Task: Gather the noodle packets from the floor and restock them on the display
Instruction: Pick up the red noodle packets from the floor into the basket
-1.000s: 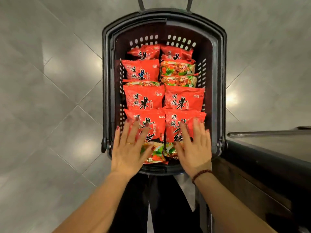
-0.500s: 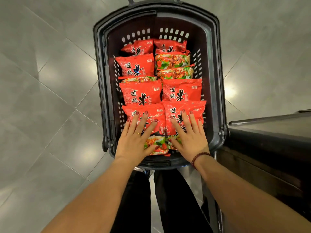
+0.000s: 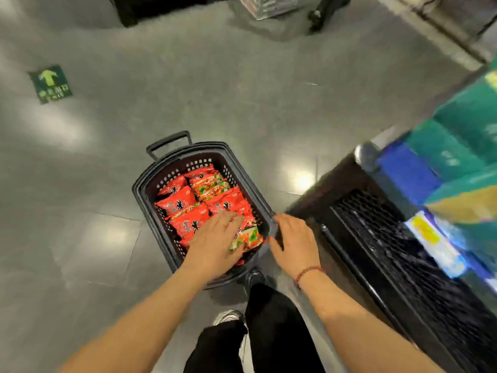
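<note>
Flanking basket (image 3: 269, 211): blurred display (image 3: 443, 189), floor sign (image 3: 50, 84)

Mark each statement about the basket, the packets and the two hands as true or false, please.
1. The red noodle packets lie inside the black basket. True.
2. The left hand rests on the floor. False: it lies on the packets in the basket.
3. The right hand is at the basket's right rim. True.
4. The bead bracelet is on the left wrist. False: it is on the right wrist.
5. The basket is empty. False: it holds many packets.
</note>
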{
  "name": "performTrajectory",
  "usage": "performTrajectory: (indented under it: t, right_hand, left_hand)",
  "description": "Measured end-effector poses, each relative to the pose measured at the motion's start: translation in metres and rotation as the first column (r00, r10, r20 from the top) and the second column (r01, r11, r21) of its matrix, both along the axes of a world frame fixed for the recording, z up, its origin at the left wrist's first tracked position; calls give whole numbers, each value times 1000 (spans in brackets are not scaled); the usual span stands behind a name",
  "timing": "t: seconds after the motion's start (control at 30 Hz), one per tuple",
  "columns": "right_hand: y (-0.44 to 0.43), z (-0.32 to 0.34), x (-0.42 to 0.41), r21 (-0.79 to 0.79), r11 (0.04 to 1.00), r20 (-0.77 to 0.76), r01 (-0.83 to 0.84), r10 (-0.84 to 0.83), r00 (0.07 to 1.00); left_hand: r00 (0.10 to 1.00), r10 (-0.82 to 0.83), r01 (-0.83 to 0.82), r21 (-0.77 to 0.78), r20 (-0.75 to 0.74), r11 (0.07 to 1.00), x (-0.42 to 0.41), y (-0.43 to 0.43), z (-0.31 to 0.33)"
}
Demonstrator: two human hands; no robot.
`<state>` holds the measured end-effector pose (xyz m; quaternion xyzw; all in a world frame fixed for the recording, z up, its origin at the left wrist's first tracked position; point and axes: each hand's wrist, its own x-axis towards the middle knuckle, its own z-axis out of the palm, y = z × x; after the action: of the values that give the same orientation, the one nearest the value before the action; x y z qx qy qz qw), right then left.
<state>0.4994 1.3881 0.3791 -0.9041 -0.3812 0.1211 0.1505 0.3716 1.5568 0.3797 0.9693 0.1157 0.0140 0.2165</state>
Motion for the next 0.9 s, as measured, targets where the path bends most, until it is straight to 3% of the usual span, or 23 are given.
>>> performTrajectory:
  t: [0.17,0.3,0.43,0.6,0.7,0.9]
  right_hand:
    - [-90,69,-37,-31,959,0,283,-283,959]
    - [-175,108,-71,-37,857,51,514,-512,858]
    - [-268,137,-124,-15,677,105,736,-731,675]
    - [-386,160,-218,66,387,144,920,-916,375]
    - [-462,167,-286,133,217,165,967,-967,194]
    - [-604,187,-425,102,-89,213,991,-971,-110]
  left_hand:
    - [961,-277,278,73,-25,958,32,-50,72]
    - [840,-541,541,110,-33,834,53,-121,96]
    - [669,-743,739,115,-6,664,57,-226,126]
    - [369,-930,912,190,9,363,29,-373,160]
    - [196,-980,957,211,47,201,-1,-467,172]
    - [-92,-991,973,219,97,-69,-96,-657,188]
